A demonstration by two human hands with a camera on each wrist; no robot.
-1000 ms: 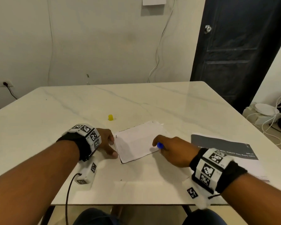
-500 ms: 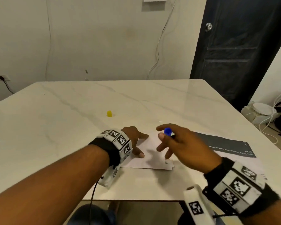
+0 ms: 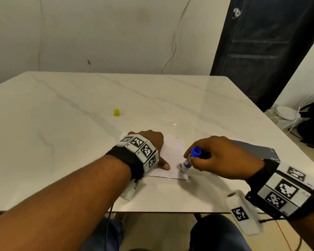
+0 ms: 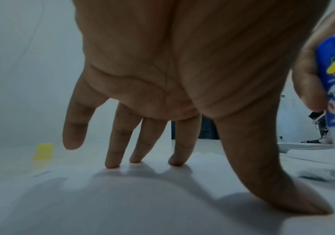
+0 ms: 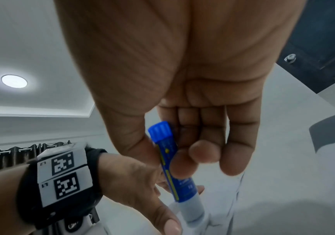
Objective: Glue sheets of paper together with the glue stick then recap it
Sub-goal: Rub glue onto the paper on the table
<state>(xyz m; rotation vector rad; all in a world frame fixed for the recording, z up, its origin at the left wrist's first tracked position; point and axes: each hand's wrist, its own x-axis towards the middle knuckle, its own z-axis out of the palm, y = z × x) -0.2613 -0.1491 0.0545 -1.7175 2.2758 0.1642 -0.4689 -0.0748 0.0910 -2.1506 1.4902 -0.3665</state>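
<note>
Head view: right hand point(image 3: 223, 158) presses glue stick point(image 3: 189, 160) onto paper point(image 3: 172, 156)

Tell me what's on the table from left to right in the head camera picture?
Small yellow plastic cap → left hand pressing the white paper sheet → blue glue stick → right hand → grey-covered booklet.

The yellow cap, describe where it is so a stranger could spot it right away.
On the white marble table, look past the left hand toward the wall. The yellow cap stands alone there, apart from the paper; it is the only yellow thing on the tabletop.
</note>
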